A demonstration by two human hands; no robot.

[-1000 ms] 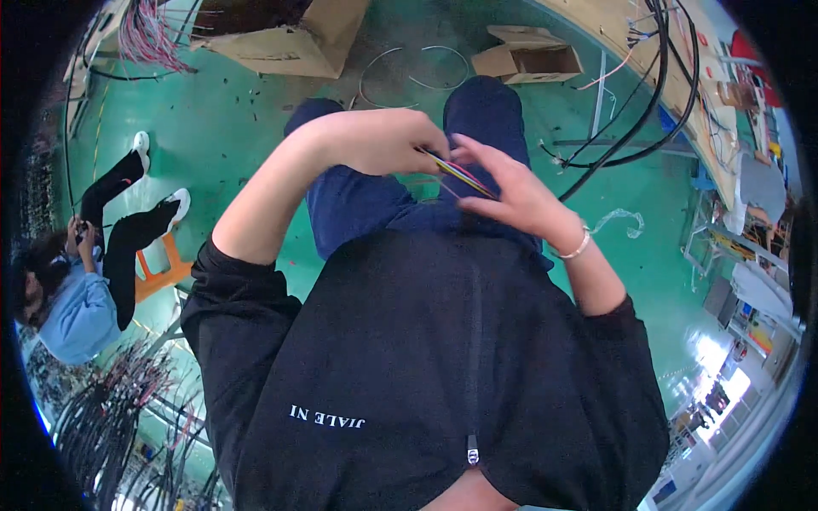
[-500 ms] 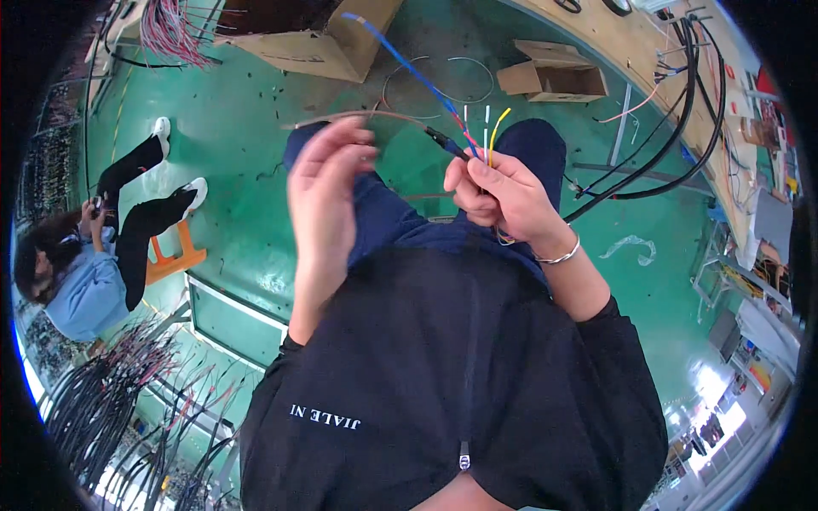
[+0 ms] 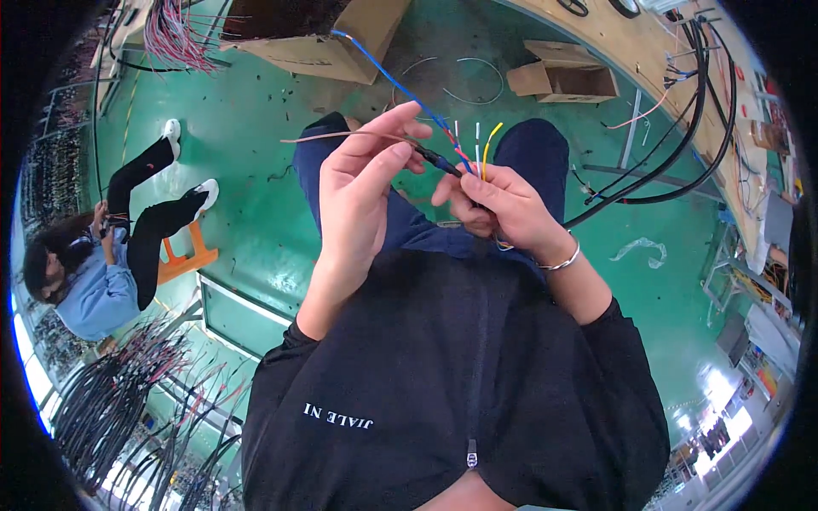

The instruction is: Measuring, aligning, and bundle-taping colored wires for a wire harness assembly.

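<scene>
Above my lap, my right hand (image 3: 503,204) is closed around a bundle of thin wires. Out of its top stand white wires (image 3: 478,145), a yellow wire (image 3: 488,149) and a long blue wire (image 3: 388,75) with a red part low down. A black sleeve (image 3: 440,163) slants out of the same grip toward the left and leads to a brown wire (image 3: 315,137). My left hand (image 3: 362,175) has its fingers loosely curled about the brown wire beside the black sleeve; its exact contact is partly hidden. Some wires inside my right hand are hidden.
A wooden workbench (image 3: 656,81) with thick black cables (image 3: 703,111) curves along the right. Cardboard boxes (image 3: 366,38) (image 3: 584,83) stand on the green floor ahead. At left a person sits by an orange stool (image 3: 189,253); many black cables (image 3: 102,400) hang at lower left.
My left hand has moved right and forward, from a blurred sweep along the brown wire to beside the black sleeve. My right hand keeps its grip; the blue wire has tipped left.
</scene>
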